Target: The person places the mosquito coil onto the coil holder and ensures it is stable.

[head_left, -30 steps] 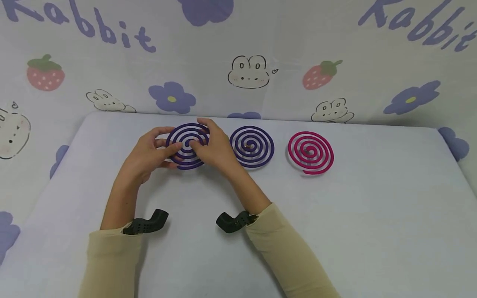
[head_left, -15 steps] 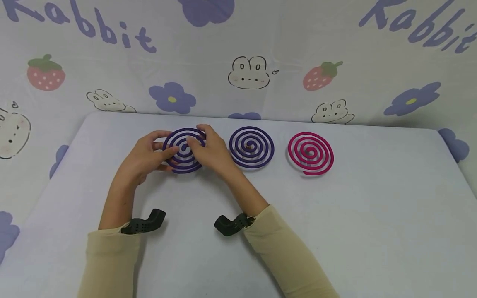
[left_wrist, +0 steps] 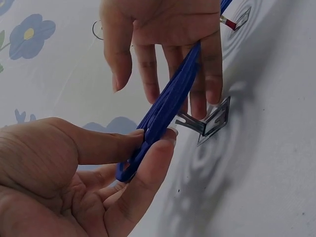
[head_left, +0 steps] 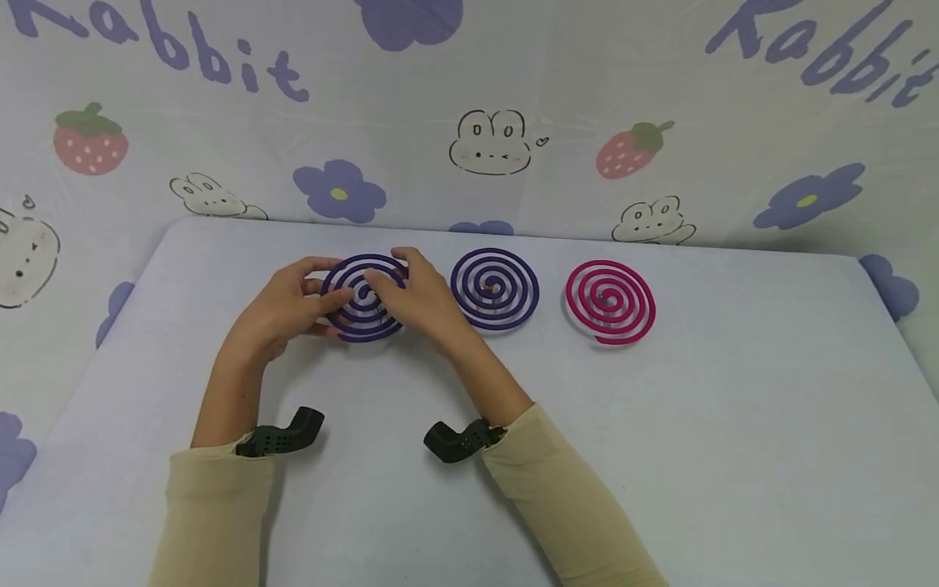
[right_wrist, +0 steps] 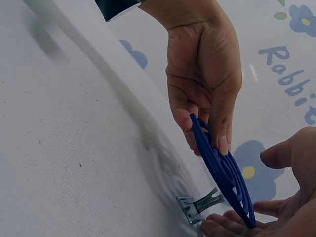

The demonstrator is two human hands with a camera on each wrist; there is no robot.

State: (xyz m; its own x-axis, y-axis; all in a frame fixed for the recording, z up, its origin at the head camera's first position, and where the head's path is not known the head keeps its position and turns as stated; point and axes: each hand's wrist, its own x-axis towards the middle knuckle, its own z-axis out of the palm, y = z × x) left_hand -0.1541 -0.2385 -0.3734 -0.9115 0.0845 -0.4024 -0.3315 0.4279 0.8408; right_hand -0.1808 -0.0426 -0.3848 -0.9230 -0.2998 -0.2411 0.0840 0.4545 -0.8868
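Observation:
My left hand [head_left: 282,306] pinches the left edge of a dark blue-purple mosquito coil [head_left: 363,259] between thumb and fingers. A small metal coil stand [left_wrist: 212,123] is on the table under that coil, its upright prong reaching toward the coil's underside. Whether prong and coil touch, I cannot tell. At the coil's opposite side is my right hand [head_left: 421,297]. Its fingers [right_wrist: 224,224] extend under and beside the rim, while the thumb stands apart from the coil in both wrist views.
To the right, a second blue-purple mosquito coil [head_left: 495,251] is raised on a stand. Farther right is a pink-red coil [head_left: 611,300], also raised. All are near the back of the white table [head_left: 734,424], before a printed cloth backdrop [head_left: 572,73].
Both hands and the coil between them shifted slightly toward me and left, then stayed almost still over the last half second. The other two coils have not moved.

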